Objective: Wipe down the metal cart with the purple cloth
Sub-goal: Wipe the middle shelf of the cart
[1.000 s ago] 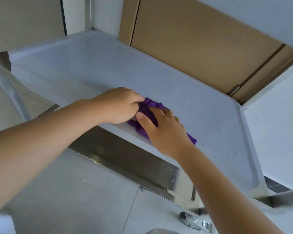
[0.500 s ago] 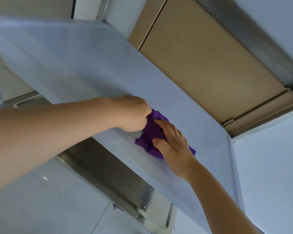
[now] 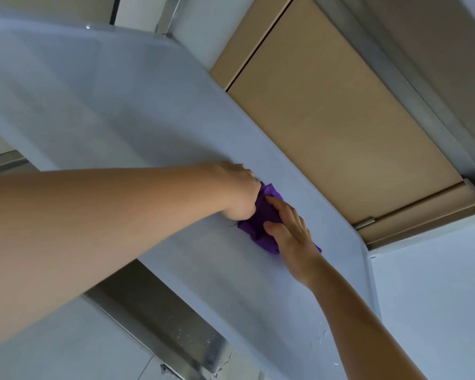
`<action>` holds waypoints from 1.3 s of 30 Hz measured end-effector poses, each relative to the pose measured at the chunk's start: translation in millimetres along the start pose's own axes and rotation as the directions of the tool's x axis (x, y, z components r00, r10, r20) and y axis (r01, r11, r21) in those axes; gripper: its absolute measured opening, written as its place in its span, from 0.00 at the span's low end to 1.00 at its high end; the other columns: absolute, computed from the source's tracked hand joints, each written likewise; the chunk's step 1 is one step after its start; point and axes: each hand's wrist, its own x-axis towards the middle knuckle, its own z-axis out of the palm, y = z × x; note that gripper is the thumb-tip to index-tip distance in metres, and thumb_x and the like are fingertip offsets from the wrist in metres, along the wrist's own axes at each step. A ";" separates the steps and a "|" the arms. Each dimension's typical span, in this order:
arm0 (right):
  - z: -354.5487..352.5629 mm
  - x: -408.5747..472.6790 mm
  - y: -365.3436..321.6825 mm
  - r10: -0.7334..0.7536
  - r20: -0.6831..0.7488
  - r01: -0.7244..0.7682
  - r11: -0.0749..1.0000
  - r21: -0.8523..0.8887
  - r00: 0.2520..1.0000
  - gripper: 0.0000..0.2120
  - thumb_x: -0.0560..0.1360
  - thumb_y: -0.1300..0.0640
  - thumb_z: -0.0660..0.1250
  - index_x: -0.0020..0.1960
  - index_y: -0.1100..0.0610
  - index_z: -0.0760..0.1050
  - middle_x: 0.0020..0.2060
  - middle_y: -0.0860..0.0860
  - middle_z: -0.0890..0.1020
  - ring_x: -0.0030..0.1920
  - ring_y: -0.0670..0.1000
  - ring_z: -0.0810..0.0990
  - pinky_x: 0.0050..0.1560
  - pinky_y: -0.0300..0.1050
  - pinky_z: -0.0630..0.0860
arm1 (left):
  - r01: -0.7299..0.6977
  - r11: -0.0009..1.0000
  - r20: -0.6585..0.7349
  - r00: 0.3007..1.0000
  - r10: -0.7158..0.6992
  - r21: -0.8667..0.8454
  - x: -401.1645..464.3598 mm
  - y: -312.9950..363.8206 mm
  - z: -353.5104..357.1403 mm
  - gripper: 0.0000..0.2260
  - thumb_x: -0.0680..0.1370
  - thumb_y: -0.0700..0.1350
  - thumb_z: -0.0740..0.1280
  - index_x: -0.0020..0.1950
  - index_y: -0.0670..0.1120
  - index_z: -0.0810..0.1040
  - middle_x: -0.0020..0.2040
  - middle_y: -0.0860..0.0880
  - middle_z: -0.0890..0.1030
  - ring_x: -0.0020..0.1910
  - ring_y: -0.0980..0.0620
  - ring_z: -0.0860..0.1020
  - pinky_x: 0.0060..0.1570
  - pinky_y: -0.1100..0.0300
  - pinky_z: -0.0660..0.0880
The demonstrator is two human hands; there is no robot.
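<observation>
We see the left hand [image 3: 237, 194] gripping the cloth [image 3: 261, 218] on the cart [image 3: 107, 105], right hand [image 3: 291, 234] pressing it flat-fingered.

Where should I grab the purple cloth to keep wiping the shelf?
Take the purple cloth at its bunched middle ridge, from above. It lies crumpled on the cart shelf, the left hand gripping one end and the right hand pressing flat on the other.

No words, labels, brands or numbers can be read on any surface in this view.
</observation>
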 end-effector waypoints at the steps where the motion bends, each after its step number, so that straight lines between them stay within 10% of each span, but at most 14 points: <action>1: -0.8 4.8 0.9 0.008 -0.008 -0.008 1.000 0.001 1.000 0.32 0.66 0.45 0.51 0.71 0.43 0.61 0.68 0.42 0.65 0.67 0.45 0.60 0.69 0.45 0.55 | 0.017 1.000 -0.007 1.000 -0.017 -0.008 2.4 1.1 1.7 0.18 0.79 0.49 0.56 0.66 0.43 0.66 0.67 0.46 0.68 0.66 0.46 0.66 0.65 0.52 0.66; 28: -20.9 128.4 19.1 0.209 -0.176 -0.210 0.978 0.012 0.962 0.21 0.79 0.50 0.53 0.72 0.44 0.60 0.70 0.49 0.64 0.67 0.55 0.63 0.70 0.56 0.58 | -0.001 0.999 -0.262 0.965 -0.010 -0.040 6.2 -10.3 28.6 0.23 0.81 0.55 0.49 0.70 0.41 0.63 0.72 0.43 0.63 0.73 0.46 0.56 0.72 0.53 0.52; 39: -40.2 148.8 4.0 0.366 -0.034 -0.368 0.927 -0.070 0.930 0.24 0.78 0.43 0.53 0.69 0.54 0.64 0.65 0.57 0.69 0.62 0.58 0.69 0.61 0.51 0.63 | 0.002 0.998 -0.280 0.960 -0.020 -0.065 6.5 -10.9 28.9 0.21 0.80 0.55 0.51 0.65 0.42 0.67 0.68 0.45 0.66 0.69 0.47 0.61 0.69 0.54 0.55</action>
